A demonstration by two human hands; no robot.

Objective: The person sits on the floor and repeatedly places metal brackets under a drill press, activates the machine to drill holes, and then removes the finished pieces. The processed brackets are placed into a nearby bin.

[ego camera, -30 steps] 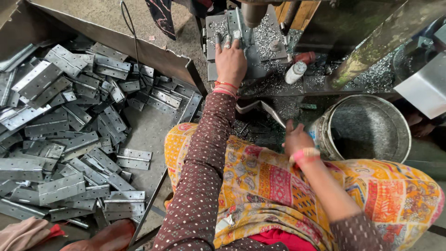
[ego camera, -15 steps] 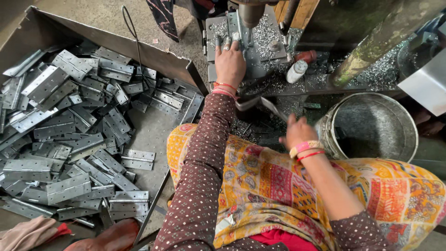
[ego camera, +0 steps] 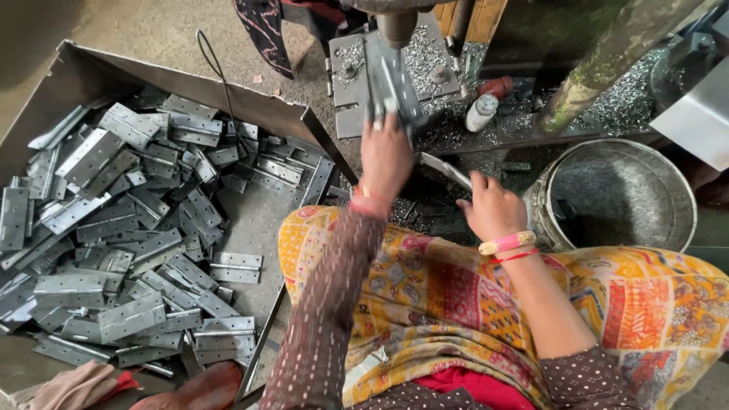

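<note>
Under the dark drill spindle (ego camera: pixel 396 26) at the top of the view, the left hand (ego camera: pixel 385 156) is closed around a grey, perforated steel hinge plate (ego camera: pixel 392 87), pressing it against the flat metal press table (ego camera: pixel 349 76) right below the bit. The right hand (ego camera: pixel 493 205) rests lower down with fingers curled, touching a second narrow grey metal strip (ego camera: pixel 444 168) that lies over the dark gap beside the round steel bucket (ego camera: pixel 615 193); whether it truly grips that strip I cannot tell, as the fingertips are hidden.

The main risk I judge here is closeness: the left fingers sit just beside the spindle, so if the plate catches on the bit it could spin or jerk and pull the fingers in, or its sharp edge could cut the palm. Nothing like a clamp shows on the plate, so the hand alone seems to resist any twist. Loose silvery swarf (ego camera: pixel 425 57) litters the table and could let the plate slide. The bangles at both wrists and the loose dotted sleeve (ego camera: pixel 334 304) are near enough to snag. A small white bottle with a red cap (ego camera: pixel 482 110) stands near the table edge and could be knocked over. Stacked grey hinges fill the open sheet-metal tray (ego camera: pixel 250 228) to the left, well apart from both hands
</note>
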